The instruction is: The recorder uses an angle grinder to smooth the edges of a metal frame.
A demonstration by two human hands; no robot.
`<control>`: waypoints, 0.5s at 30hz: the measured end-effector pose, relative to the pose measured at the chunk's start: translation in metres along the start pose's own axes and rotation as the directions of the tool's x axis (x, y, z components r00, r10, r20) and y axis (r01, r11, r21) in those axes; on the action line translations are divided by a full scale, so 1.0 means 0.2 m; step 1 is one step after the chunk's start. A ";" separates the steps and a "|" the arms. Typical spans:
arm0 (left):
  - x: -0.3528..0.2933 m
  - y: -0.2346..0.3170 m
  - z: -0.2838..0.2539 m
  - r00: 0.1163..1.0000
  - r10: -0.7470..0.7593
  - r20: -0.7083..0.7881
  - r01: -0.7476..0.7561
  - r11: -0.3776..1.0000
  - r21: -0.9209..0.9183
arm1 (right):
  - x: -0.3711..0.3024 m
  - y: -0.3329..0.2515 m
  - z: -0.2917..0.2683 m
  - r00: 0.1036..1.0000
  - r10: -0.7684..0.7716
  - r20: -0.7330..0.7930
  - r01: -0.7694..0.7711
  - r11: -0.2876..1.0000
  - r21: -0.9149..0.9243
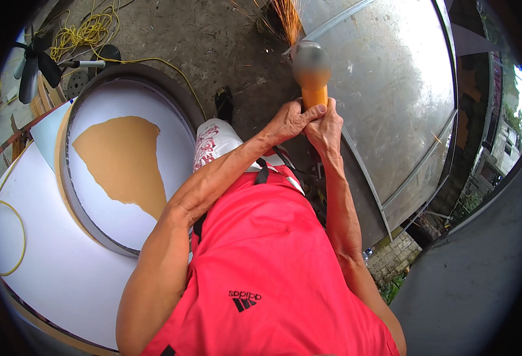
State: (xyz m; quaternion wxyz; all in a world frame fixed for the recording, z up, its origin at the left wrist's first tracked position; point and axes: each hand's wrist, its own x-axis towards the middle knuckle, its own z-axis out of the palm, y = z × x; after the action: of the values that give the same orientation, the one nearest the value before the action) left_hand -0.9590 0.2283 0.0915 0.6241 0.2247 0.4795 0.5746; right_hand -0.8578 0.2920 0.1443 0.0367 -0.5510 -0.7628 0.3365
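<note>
An orange angle grinder (314, 88) points away from me, with its grey head at the far end and partly blurred. My left hand (290, 123) wraps round the rear of its body, thumb across the top. Beside it, my right hand (326, 126) is closed on the same end, so the two hands touch. Orange sparks (287, 22) spray from the head toward the far edge of the view. The grinder's head is at the left edge of a large grey metal sheet panel (391, 83) with framed edges; its disc is hidden.
To my left, a round dark-rimmed frame (71, 178) lies on a white board (35, 219), with a torn brown sheet (124, 160) inside. A yellow cable (92, 32) lies coiled on the concrete floor (178, 35) near black fan blades (32, 68). A grey surface (468, 279) rises at right.
</note>
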 end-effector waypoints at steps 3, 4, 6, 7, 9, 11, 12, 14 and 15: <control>0.00 0.01 -0.01 0.998 -0.055 0.026 0.055 0.998 -0.001 | 0.00 -0.01 0.00 1.000 0.003 0.005 -0.003 1.000 0.013; 0.00 0.01 -0.02 0.996 -0.070 0.046 0.070 0.997 -0.011 | 0.00 -0.01 0.00 0.999 -0.030 -0.012 0.030 0.999 -0.011; 0.00 0.02 -0.02 0.998 -0.046 0.039 0.047 0.999 -0.007 | 0.00 -0.02 0.00 1.000 -0.005 -0.012 0.004 1.000 -0.002; 0.00 0.03 -0.02 0.999 -0.024 0.028 0.024 1.000 -0.002 | 0.00 -0.02 0.00 1.000 0.012 -0.019 -0.011 1.000 0.012; -0.01 0.03 -0.02 0.998 -0.045 0.039 0.044 0.999 0.017 | 0.00 -0.02 -0.01 1.000 0.013 -0.017 -0.013 1.000 0.001; -0.01 0.04 -0.03 0.995 -0.072 0.072 0.070 0.997 0.034 | -0.01 -0.02 -0.01 1.000 0.015 0.000 -0.015 1.000 -0.006; -0.01 0.04 -0.03 0.997 -0.050 0.063 0.048 0.998 0.036 | -0.01 -0.02 0.00 1.000 -0.002 -0.011 0.001 1.000 -0.014; -0.02 0.05 -0.03 0.998 -0.030 0.047 0.028 0.999 0.038 | -0.01 -0.02 0.01 1.000 -0.020 -0.016 0.020 1.000 -0.019; -0.02 0.05 -0.04 0.997 -0.048 0.062 0.045 0.998 0.050 | -0.02 -0.03 0.01 1.000 0.010 -0.024 -0.010 1.000 -0.010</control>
State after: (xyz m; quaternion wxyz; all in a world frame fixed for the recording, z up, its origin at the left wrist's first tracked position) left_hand -0.9696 0.2243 0.0974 0.6465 0.2466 0.4785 0.5406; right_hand -0.8617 0.2868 0.1463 0.0413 -0.5590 -0.7612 0.3262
